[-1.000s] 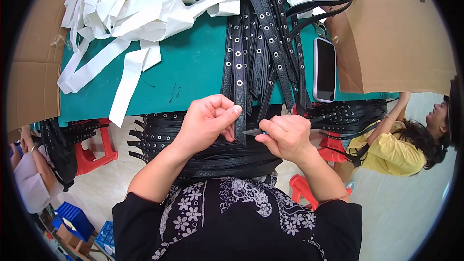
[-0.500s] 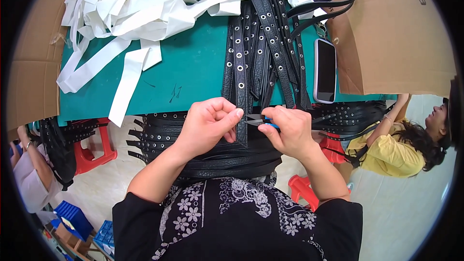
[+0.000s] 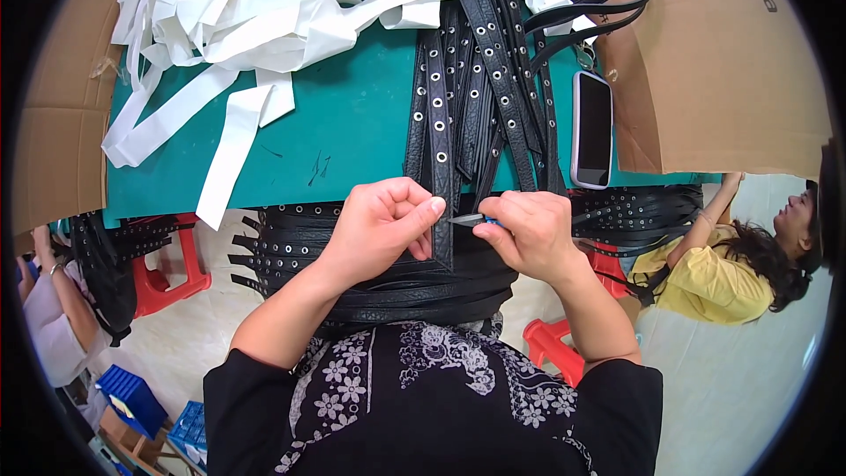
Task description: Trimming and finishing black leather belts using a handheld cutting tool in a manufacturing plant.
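A green worktop [image 3: 361,150] spreads beyond the hands, with a heap of white strips [image 3: 264,22] ahead and to their left. Black eyeleted straps [image 3: 476,88] lie straight ahead, and a phone [image 3: 592,128] lies to their right. The near strap [image 3: 442,181] runs down between the hands, its pointed end past the worktop's edge. The left hand [image 3: 385,227] is closed in a pinch at that strap's left edge; what it pinches is hidden. The right hand [image 3: 530,231] grips small snips [image 3: 467,220], blades pointing at the strap. A slip of the blades, if the strap's overhanging end shifted, could nick the leather or the left thumb, which is close by. Counted: one worktop, one phone, two hands, one pair of snips; strips and straps overlap too much to count.
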A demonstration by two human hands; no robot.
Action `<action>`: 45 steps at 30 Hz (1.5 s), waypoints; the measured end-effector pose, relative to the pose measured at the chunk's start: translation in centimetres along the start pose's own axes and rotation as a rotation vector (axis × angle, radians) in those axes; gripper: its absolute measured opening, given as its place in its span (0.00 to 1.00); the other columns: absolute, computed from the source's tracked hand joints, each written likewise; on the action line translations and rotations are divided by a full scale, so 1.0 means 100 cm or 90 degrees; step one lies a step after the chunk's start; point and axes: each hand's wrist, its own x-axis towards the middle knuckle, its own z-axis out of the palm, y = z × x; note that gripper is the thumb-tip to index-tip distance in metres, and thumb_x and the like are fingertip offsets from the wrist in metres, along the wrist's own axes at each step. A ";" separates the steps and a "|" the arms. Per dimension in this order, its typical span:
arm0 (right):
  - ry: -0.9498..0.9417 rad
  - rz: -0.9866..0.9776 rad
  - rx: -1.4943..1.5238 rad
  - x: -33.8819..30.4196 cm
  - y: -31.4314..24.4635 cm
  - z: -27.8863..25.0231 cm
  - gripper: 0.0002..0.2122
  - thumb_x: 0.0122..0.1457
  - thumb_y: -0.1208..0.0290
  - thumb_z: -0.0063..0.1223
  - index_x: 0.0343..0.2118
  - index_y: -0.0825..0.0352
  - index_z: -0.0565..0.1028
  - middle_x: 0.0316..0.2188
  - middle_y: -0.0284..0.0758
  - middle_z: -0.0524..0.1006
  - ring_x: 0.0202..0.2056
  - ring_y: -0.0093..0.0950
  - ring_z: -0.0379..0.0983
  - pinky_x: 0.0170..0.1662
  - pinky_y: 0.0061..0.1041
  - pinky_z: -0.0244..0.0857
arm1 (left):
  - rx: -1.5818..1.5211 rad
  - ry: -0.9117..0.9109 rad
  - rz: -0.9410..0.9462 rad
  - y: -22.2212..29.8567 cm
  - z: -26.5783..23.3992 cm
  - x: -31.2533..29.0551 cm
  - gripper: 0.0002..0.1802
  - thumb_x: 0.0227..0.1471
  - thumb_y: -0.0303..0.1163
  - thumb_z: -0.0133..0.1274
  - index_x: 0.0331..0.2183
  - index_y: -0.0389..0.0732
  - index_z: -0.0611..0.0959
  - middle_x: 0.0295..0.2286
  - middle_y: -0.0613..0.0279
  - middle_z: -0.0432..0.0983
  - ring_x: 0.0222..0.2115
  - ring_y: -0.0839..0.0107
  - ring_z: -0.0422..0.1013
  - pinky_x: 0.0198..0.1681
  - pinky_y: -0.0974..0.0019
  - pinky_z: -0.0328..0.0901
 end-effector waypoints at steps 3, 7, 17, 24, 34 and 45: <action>0.049 0.050 0.049 -0.001 0.002 -0.001 0.11 0.47 0.62 0.54 0.26 0.66 0.71 0.17 0.32 0.70 0.16 0.30 0.67 0.19 0.25 0.58 | 0.001 -0.012 0.003 0.000 -0.001 0.001 0.10 0.52 0.30 0.49 0.25 0.33 0.74 0.15 0.64 0.71 0.15 0.81 0.68 0.17 0.79 0.65; 0.031 0.035 0.066 0.001 0.006 -0.007 0.11 0.47 0.62 0.54 0.27 0.66 0.71 0.17 0.33 0.69 0.16 0.31 0.67 0.20 0.25 0.58 | -0.016 -0.026 -0.006 0.002 -0.002 0.001 0.10 0.52 0.30 0.49 0.24 0.33 0.74 0.15 0.64 0.71 0.14 0.80 0.68 0.17 0.79 0.65; -0.085 -0.090 0.027 0.019 0.008 -0.017 0.12 0.47 0.58 0.54 0.26 0.62 0.72 0.15 0.29 0.67 0.16 0.28 0.67 0.19 0.25 0.58 | -0.068 -0.063 -0.054 0.003 -0.005 0.001 0.09 0.50 0.29 0.50 0.23 0.34 0.74 0.14 0.63 0.70 0.13 0.78 0.67 0.15 0.77 0.64; -0.085 -0.143 0.042 0.021 0.014 -0.013 0.12 0.46 0.58 0.54 0.25 0.62 0.72 0.14 0.28 0.66 0.16 0.27 0.67 0.18 0.25 0.57 | -0.076 -0.066 -0.067 0.002 -0.006 0.000 0.09 0.50 0.29 0.50 0.23 0.34 0.74 0.14 0.64 0.70 0.12 0.78 0.67 0.15 0.77 0.64; 0.015 -0.052 0.095 0.017 0.010 -0.017 0.12 0.47 0.59 0.54 0.24 0.63 0.72 0.14 0.30 0.67 0.16 0.30 0.66 0.19 0.26 0.58 | -0.083 -0.061 -0.058 0.001 -0.007 -0.002 0.10 0.51 0.30 0.50 0.23 0.34 0.75 0.15 0.62 0.71 0.14 0.77 0.68 0.15 0.76 0.65; 0.123 0.240 0.472 -0.001 0.009 -0.003 0.17 0.58 0.54 0.40 0.31 0.66 0.68 0.20 0.25 0.63 0.17 0.12 0.53 0.19 0.13 0.46 | -0.186 -0.091 -0.104 -0.003 -0.016 0.000 0.13 0.52 0.34 0.48 0.22 0.36 0.76 0.15 0.62 0.71 0.15 0.75 0.69 0.18 0.77 0.66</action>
